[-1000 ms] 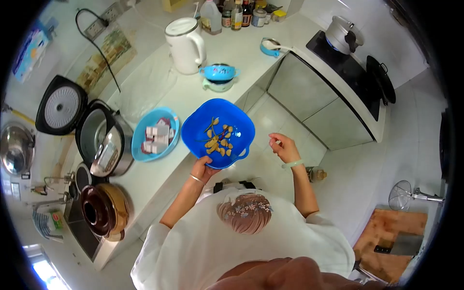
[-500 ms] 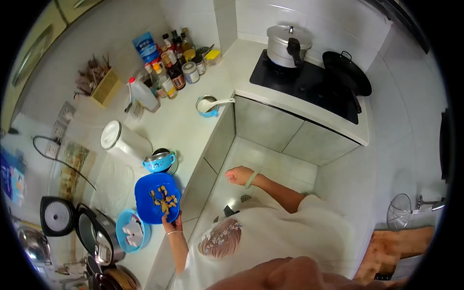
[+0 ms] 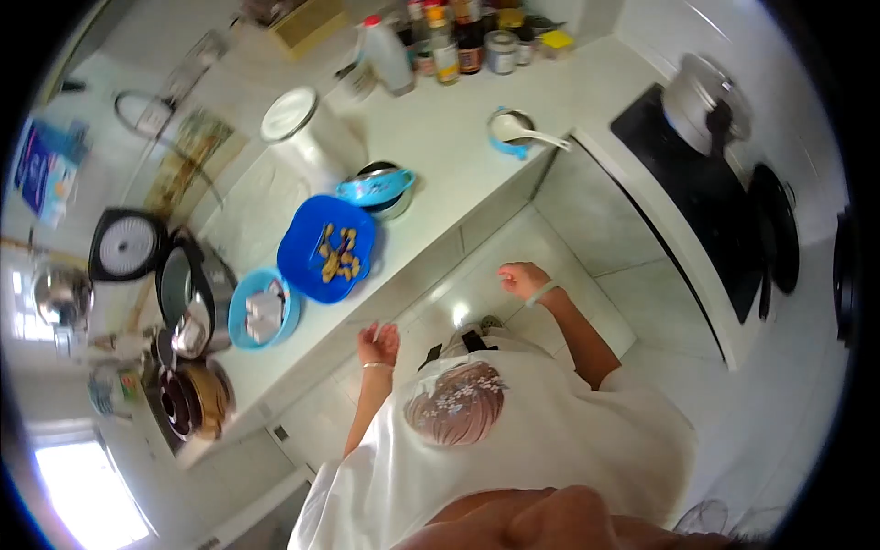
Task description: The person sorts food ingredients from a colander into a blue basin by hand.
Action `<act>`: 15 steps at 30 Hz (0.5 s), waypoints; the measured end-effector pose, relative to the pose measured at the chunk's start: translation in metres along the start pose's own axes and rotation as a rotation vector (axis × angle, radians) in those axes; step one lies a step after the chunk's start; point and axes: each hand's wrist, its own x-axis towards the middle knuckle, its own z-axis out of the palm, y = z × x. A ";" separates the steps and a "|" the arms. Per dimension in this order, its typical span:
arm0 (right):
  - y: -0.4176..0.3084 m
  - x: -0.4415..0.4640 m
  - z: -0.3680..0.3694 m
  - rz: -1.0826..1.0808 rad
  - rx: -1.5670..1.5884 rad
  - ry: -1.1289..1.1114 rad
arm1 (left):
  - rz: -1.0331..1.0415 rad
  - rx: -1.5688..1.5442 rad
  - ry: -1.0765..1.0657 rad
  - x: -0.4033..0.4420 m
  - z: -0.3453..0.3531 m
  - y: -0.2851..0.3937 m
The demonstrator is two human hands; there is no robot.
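Note:
My left hand (image 3: 378,346) is off the counter's front edge, empty, with its fingers apart. It is closest to a dark blue plastic basin (image 3: 295,261), which sits on the counter with several small tan, knobbly food pieces (image 3: 339,255) in it; I cannot tell what they are. Out over the floor, my right hand (image 3: 524,280) hangs with fingers curled in, and nothing shows in it. A light blue basin (image 3: 242,323) with pale packets inside stands beside the dark blue one. Behind that sits a blue-patterned pot with handles (image 3: 378,188).
A white jug (image 3: 307,137) and an open rice cooker (image 3: 197,275) stand along the counter (image 3: 431,174). Seasoning bottles (image 3: 444,50) line the back. Near the corner, a white spoon (image 3: 536,137) rests on a blue-handled bowl. A pressure cooker (image 3: 697,105) and a black wok (image 3: 775,229) are on the stove.
My left hand has let go of the dark blue basin and drawn back from the counter. The head view has turned, bringing a window into sight. My right hand stays curled.

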 end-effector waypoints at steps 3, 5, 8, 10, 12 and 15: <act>0.019 0.000 0.006 -0.016 0.036 -0.070 | -0.101 -0.111 0.004 0.018 0.004 -0.030; 0.023 0.003 0.000 -0.029 -0.043 -0.150 | -0.103 -0.193 0.032 0.027 0.029 -0.040; 0.032 0.010 -0.012 -0.030 -0.109 -0.237 | -0.073 -0.225 -0.002 0.037 0.068 -0.051; 0.040 0.023 -0.023 -0.047 -0.125 -0.284 | -0.067 -0.288 -0.018 0.052 0.090 -0.062; 0.049 0.038 -0.036 -0.028 -0.107 -0.332 | -0.052 -0.363 -0.028 0.070 0.108 -0.079; 0.064 0.065 -0.059 -0.104 -0.203 -0.414 | -0.043 -0.573 0.077 0.094 0.142 -0.100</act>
